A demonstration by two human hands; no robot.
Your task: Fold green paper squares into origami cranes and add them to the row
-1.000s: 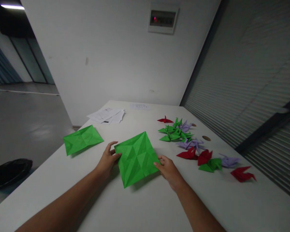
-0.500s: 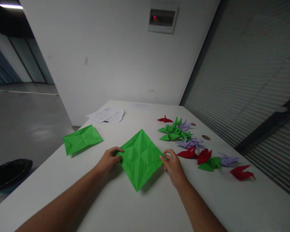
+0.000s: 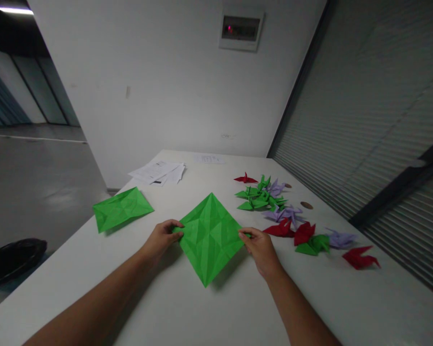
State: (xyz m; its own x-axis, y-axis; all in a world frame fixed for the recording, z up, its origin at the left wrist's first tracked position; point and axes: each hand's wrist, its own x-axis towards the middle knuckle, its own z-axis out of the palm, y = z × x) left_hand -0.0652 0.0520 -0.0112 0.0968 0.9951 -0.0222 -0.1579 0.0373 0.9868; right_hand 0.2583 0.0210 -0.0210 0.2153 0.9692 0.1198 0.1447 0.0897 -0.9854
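Observation:
A creased green paper square point(image 3: 210, 235) lies on the white table point(image 3: 216, 307), turned like a diamond with one corner pointing toward me. My left hand point(image 3: 161, 239) pinches its left corner between thumb and fingers. My right hand point(image 3: 260, 246) pinches the right corner the same way. Both forearms reach in from the bottom of the view.
A second creased green sheet point(image 3: 121, 207) lies at the table's left edge. White printed papers point(image 3: 159, 171) sit at the back. Several folded paper cranes in green point(image 3: 257, 198), purple point(image 3: 287, 213) and red point(image 3: 359, 258) are scattered to the right. A dark bag point(image 3: 10, 254) rests on the floor left.
The green square has been rotated from a tilted square to a diamond. Both hands shifted from its sides to pinching its left and right corners.

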